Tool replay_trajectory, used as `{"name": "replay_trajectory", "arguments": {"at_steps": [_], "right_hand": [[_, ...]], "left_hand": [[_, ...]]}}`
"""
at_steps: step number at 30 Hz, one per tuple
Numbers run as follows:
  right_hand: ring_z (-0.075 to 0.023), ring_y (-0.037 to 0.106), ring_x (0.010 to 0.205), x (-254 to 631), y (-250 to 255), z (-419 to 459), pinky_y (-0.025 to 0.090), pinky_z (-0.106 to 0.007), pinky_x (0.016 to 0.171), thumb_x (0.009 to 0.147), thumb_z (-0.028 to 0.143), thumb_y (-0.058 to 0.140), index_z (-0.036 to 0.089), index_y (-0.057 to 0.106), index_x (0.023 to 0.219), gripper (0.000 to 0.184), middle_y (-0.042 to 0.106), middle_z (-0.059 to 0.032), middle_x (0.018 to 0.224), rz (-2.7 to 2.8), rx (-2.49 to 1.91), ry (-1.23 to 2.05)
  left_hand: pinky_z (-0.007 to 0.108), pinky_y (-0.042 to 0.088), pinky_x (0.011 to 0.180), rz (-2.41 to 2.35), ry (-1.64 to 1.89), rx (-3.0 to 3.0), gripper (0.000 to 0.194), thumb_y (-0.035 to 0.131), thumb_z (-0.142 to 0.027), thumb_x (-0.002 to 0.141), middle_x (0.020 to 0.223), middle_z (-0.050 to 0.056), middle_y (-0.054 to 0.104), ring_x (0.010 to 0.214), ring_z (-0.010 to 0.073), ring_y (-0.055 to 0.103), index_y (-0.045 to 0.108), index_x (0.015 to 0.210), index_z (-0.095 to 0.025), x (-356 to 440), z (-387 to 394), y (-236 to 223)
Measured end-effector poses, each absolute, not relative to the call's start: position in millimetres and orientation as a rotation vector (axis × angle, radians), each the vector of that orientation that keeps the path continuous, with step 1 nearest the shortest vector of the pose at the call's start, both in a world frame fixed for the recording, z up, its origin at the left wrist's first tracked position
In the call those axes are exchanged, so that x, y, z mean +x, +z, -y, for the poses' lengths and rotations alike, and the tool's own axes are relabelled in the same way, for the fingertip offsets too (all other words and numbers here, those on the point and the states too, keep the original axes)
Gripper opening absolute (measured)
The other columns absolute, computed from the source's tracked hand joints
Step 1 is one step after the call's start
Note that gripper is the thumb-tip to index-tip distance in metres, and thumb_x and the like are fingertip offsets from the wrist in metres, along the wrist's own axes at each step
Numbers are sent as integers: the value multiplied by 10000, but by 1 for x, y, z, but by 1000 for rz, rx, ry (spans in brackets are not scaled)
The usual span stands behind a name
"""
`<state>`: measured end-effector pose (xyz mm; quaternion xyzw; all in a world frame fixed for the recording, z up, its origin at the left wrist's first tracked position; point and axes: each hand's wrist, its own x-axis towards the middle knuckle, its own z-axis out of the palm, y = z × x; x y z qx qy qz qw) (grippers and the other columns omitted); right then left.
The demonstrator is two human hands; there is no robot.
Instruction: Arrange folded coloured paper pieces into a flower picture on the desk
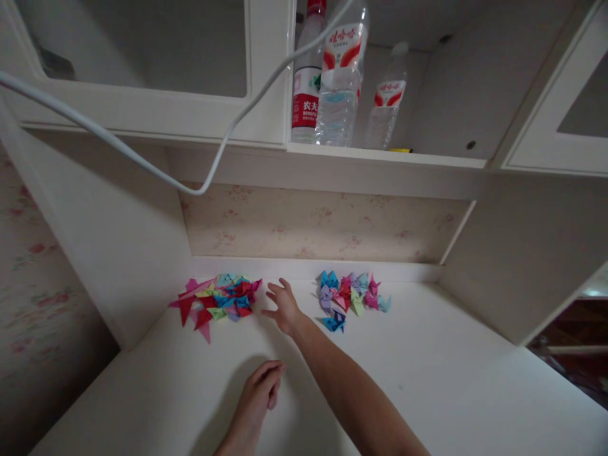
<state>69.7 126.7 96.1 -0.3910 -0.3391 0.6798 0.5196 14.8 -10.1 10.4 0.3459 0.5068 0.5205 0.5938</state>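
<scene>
My right hand [282, 307] reaches over the white desk with its fingers spread and nothing between them. Its fingertips are just right of a pile of folded paper cranes [218, 303] in red, pink, blue and yellow-green, apart from it. To the right of this hand lies a second, looser group of paper cranes [349, 294] in blue, lilac, pink, red and pale green. Lower down, my left hand [263, 386] is held with its fingers curled in; no object shows in it.
A white cable [199, 189] hangs across the upper left, in front of the cabinet. Plastic bottles [339, 82] stand on the open shelf [380, 156] above. White side panels [142, 234] and a flowered back wall [323, 225] enclose the desk [418, 380].
</scene>
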Motion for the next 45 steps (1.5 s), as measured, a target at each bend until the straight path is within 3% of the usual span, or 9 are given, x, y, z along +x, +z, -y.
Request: {"name": "replay_trajectory", "arguments": {"at_steps": [3, 6, 8, 12, 19, 22, 28, 33, 45], "right_hand": [[-126, 566, 627, 103, 73, -95, 459, -261, 562, 730, 333, 647, 253, 466, 1136, 452, 617, -19, 910, 851, -986, 1614], [-79, 394, 421, 147, 50, -59, 287, -195, 424, 727, 369, 652, 198, 536, 1020, 359, 539, 57, 601, 910, -1056, 1560], [-78, 333, 425, 178, 36, -38, 212, -195, 419, 726, 414, 669, 192, 551, 985, 361, 432, 96, 512, 952, -1112, 1472], [-101, 309, 477, 230, 17, -7, 199, -226, 448, 799, 511, 589, 201, 582, 977, 358, 346, 95, 526, 1168, -1231, 1197], [-138, 375, 522, 256, 5, 6, 256, -251, 488, 803, 575, 544, 192, 635, 872, 399, 469, 39, 574, 1205, -1345, 1023], [-147, 386, 525, 255, 5, 5, 275, -252, 492, 805, 588, 526, 196, 637, 908, 421, 496, 30, 578, 1212, -1351, 1019], [-159, 441, 577, 256, 9, 5, 325, -249, 525, 830, 546, 512, 197, 653, 878, 380, 553, 10, 624, 1249, -1338, 998], [-159, 465, 608, 257, 5, 4, 338, -245, 544, 846, 536, 494, 195, 650, 865, 376, 576, 1, 660, 1288, -1320, 992], [-153, 405, 542, 253, -2, -1, 273, -249, 510, 880, 522, 448, 216, 639, 849, 362, 483, 30, 559, 1425, -1351, 1007]], "left_hand": [[199, 185, 411, -1217, 1168, 875, 424, 672, -509, 617, 488, -81, 420, 409, 53, 297, 633, 816, -137, 18, 10, 10], [199, 206, 409, -1273, 1123, 968, 466, 660, -560, 621, 490, -79, 414, 416, 68, 329, 656, 831, -144, 18, 10, 12], [207, 248, 419, -1339, 1120, 1050, 453, 635, -569, 648, 500, -66, 449, 432, 87, 373, 670, 830, -156, 17, 7, 14], [253, 394, 541, -1466, 1119, 1326, 361, 564, -485, 741, 690, 19, 624, 586, 152, 528, 687, 846, -163, 24, -7, 23], [304, 448, 826, -1582, 1064, 1904, 299, 492, -333, 827, 1107, 70, 592, 870, 183, 600, 614, 1075, -217, 98, -46, 51], [317, 394, 961, -1713, 1050, 2067, 342, 510, -333, 827, 1233, 78, 537, 1125, 222, 514, 586, 1147, -240, 134, -67, 57], [566, 224, 1063, -1858, 648, 2223, 897, 657, -512, 672, 1550, 120, 172, 1384, 396, 162, 276, 1446, -264, 173, -107, 40], [678, 57, 1051, -1791, 485, 2458, 804, 627, -509, 707, 1580, 60, 69, 1406, 405, 4, 325, 1425, -309, 179, -132, 35], [769, 8, 967, -1752, 505, 2467, 940, 640, -631, 646, 1574, 85, 92, 1396, 422, -49, 221, 1449, -377, 202, -171, 36]]}}
